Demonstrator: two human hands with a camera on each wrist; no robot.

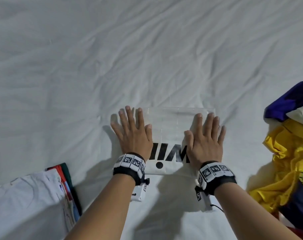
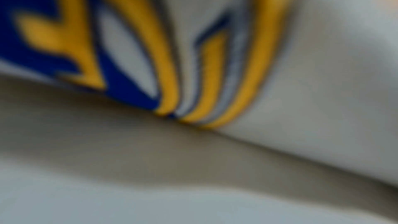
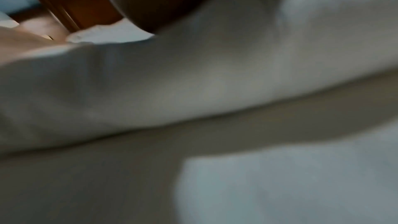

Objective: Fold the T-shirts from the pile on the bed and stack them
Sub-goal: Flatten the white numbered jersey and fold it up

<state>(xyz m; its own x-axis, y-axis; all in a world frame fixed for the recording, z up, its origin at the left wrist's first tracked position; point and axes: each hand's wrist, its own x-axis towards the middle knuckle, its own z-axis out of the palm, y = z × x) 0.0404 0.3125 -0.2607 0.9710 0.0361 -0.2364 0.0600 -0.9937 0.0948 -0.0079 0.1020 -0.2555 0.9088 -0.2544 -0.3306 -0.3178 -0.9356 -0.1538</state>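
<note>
At the lower middle of the head view, my left hand (image 1: 132, 134) and right hand (image 1: 206, 141) lie flat, fingers spread and straight, pressing the folded white T-shirt with black lettering (image 1: 168, 135) into the white bedsheet (image 1: 112, 58), probably to set its creases. No container appears; the folded stack (image 1: 48, 196) sits lower left, the unfolded yellow and purple pile (image 1: 289, 161) at right

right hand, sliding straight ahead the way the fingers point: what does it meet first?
The right hand would run off the far edge of the folded white T-shirt onto bare bedsheet; nothing else shows ahead.
</note>
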